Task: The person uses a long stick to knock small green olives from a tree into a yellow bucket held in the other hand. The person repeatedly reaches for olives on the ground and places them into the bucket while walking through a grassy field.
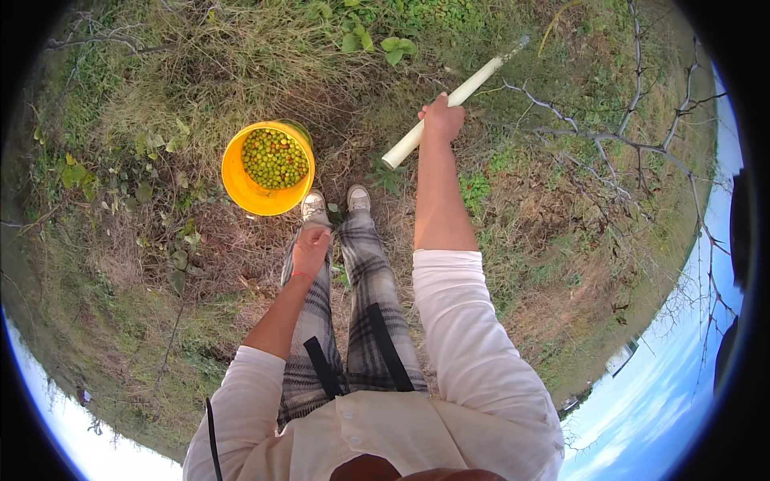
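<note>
My right hand is wrapped around a pale, straight tube, which slants from the lower left up to the right above the grass. At the tube's far end is a frayed or translucent tip that is hard to make out. My left hand is held in front of my left leg with its fingers curled in, and nothing shows in it. Just ahead of my left shoe stands a yellow bucket. Many small round fruits, mostly green with some reddish ones, lie inside it.
Bare, thorny branches reach in from the right, close to the tube and my right forearm. Dry grass and leafy weeds cover the ground. My white shoes stand beside the bucket. Two black straps hang before my legs.
</note>
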Motion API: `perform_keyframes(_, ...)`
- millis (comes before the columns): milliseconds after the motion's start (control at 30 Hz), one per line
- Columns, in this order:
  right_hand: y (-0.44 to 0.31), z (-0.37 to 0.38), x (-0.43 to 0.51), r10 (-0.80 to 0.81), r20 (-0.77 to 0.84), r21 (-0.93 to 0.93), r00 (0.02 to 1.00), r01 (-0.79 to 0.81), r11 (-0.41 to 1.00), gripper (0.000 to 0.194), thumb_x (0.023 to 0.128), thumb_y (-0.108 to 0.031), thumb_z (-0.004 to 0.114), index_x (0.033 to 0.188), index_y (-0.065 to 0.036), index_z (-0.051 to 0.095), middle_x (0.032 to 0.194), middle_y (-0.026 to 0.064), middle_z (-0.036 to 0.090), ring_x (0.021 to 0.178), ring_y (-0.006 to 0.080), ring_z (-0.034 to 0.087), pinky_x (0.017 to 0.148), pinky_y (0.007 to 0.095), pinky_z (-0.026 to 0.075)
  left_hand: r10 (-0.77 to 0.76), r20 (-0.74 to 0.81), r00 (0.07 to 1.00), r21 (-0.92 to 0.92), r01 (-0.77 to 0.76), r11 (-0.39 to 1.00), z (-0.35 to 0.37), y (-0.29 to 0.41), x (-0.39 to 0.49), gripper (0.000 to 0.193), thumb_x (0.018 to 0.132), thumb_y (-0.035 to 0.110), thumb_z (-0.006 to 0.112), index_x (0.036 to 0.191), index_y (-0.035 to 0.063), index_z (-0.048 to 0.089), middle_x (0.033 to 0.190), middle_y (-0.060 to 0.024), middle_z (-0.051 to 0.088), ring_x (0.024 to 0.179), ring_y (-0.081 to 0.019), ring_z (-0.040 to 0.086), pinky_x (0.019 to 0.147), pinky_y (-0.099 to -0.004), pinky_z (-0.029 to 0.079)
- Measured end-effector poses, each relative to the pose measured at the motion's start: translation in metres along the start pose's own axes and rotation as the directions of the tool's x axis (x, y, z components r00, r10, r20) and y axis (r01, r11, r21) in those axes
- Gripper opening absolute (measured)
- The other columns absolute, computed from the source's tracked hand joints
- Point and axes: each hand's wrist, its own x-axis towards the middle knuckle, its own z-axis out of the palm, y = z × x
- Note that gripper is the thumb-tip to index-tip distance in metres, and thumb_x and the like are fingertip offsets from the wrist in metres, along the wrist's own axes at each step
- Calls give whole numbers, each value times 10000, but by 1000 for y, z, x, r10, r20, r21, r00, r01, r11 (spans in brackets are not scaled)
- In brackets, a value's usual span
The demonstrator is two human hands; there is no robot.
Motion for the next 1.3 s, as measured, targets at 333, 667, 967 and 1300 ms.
perform_keyframes(333, 21, 22, -19, 273, 208, 356, 939, -333, 873, 233, 920, -212, 511, 963, 11, 462, 709, 84, 528, 539, 176, 528, 475, 327, 474, -99, 50, 994, 63, 96, 993, -11, 10, -17, 228, 864, 223, 602, 957, 17, 634, 836, -17, 626, 766, -94, 559, 705, -253, 454)
perform_keyframes(667, 128, -74, -78, 204, 339, 288, 918, -308, 907, 203, 927, -252, 501, 926, -51, 472, 717, 40, 497, 543, 126, 491, 451, 278, 436, -57, 36, 998, -41, 59, 997, -13, 11, -6, 243, 846, 252, 606, 932, 28, 646, 800, -56, 646, 722, -127, 592, 682, -269, 471)
perform_keyframes(967, 175, -91, -76, 180, 372, 286, 911, -297, 911, 224, 943, -244, 476, 1039, -43, 489, 725, 21, 471, 545, 98, 468, 441, 258, 420, 80, 74, 994, -210, -63, 976, 23, 70, 87, 246, 892, 223, 572, 985, 5, 637, 832, 8, 624, 768, -67, 549, 700, -213, 450)
perform_keyframes(1300, 128, -39, -37, -13, 204, 253, 979, -40, 967, 197, 937, -256, 493, 885, -71, 451, 699, 19, 482, 515, 89, 466, 435, 252, 421, 75, 117, 990, -295, -37, 955, 31, 73, 101, 226, 903, 199, 553, 979, 5, 641, 843, 10, 614, 762, -63, 535, 706, -210, 450)
